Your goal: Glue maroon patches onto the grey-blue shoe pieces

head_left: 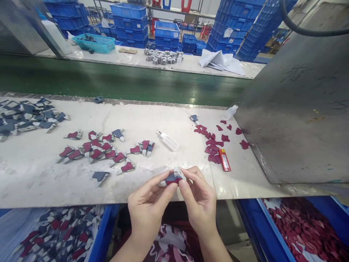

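Both hands meet at the table's front edge around one small grey, blue and dark red part (172,178). My left hand (149,200) pinches its left side between thumb and fingers. On the other side, my right hand (198,198) grips it with thumb and fingertips. Beyond the hands lies a clear needle-tipped bottle (169,142). Grey parts with dark red faces (96,153) are grouped to the left. Loose dark red pieces (214,145) and a red lighter (225,160) lie to the right.
Blue-grey parts (27,114) are heaped at the far left. Below the table stand a blue bin of mixed parts (107,225) and a blue bin of dark red pieces (272,233). A metal panel (300,94) bounds the right side. A green conveyor (136,83) runs behind.
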{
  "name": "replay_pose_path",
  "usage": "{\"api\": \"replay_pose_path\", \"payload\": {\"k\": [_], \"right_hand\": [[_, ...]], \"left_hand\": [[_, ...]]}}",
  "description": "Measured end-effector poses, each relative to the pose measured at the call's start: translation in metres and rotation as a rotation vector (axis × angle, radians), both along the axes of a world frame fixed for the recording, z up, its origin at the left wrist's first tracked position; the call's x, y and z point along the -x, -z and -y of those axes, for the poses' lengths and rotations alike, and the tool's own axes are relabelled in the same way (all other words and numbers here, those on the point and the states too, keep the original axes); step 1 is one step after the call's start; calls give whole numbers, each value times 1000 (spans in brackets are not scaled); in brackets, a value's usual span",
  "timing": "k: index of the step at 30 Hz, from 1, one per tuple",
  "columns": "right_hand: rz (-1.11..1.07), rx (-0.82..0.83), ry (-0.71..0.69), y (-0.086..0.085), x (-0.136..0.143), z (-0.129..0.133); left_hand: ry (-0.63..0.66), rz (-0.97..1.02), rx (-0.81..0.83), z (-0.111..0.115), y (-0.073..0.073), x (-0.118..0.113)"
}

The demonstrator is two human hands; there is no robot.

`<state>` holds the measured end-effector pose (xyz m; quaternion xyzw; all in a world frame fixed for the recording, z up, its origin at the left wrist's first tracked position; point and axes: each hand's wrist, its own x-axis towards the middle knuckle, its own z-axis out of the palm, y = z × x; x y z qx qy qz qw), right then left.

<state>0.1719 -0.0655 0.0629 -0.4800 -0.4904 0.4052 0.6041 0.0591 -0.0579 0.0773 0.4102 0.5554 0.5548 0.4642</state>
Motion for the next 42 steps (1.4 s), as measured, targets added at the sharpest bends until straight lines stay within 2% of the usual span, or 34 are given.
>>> {"api": "replay_pose_path", "payload": {"k": [4, 8, 14, 18, 24, 29, 32, 36, 38, 42], "right_hand": [[0, -27, 7, -2, 2, 4], [15, -21, 16, -4, 4, 5], [30, -14, -17, 6, 3, 2], [-29, 8, 7, 11, 6, -1], [-130, 56, 38, 6, 9, -1], [-213, 127, 43, 10, 11, -4], [-228, 171, 14, 15, 9, -10], [-111, 237, 15, 20, 1, -13], [-70, 251, 3, 21, -4, -12], [-139, 252, -35, 17, -10, -7]], "left_hand": [[23, -37, -83, 4, 2, 0], [-69, -76, -124, 9, 3, -2], [-44, 10, -39, 4, 8, -1], [-95, 15, 1, 4, 10, -5], [-94, -111, -134, 10, 17, -8], [-111, -227, -230, 10, 27, -7], [-91, -179, -138, 4, 28, -7], [14, 33, 78, -8, 24, -4], [18, 106, 140, -12, 23, -1], [-1, 77, 187, -11, 22, 4]]}}
